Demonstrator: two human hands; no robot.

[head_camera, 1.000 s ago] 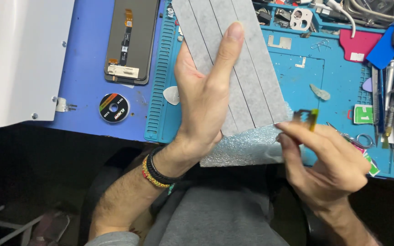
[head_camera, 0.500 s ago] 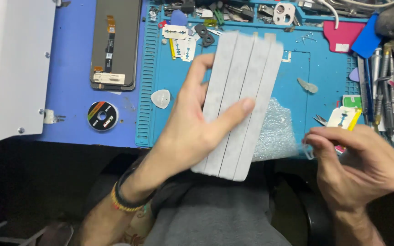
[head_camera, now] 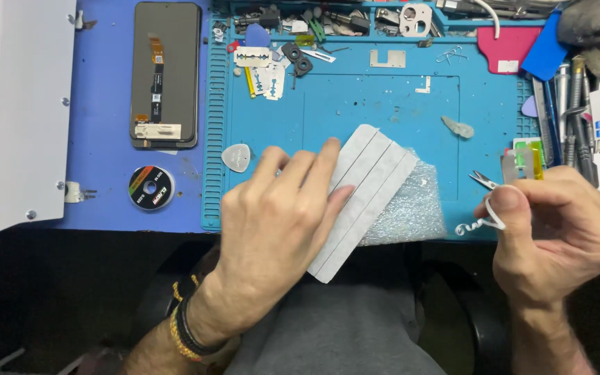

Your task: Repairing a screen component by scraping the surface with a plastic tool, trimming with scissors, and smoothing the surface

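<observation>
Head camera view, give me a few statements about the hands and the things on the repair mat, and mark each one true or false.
1. The left hand lies flat on the grey striped panel. True.
2. The right hand is empty. False: it pinches a thin curled white strip, and tweezers show at its fingers.
3. The panel lies partly on a piece of bubble wrap. True.
4. The phone screen lies on the blue repair mat. False: it lies left of the mat, on the purple surface.
5. A white guitar-pick-shaped opening tool sits near the mat's left edge. True.
</observation>
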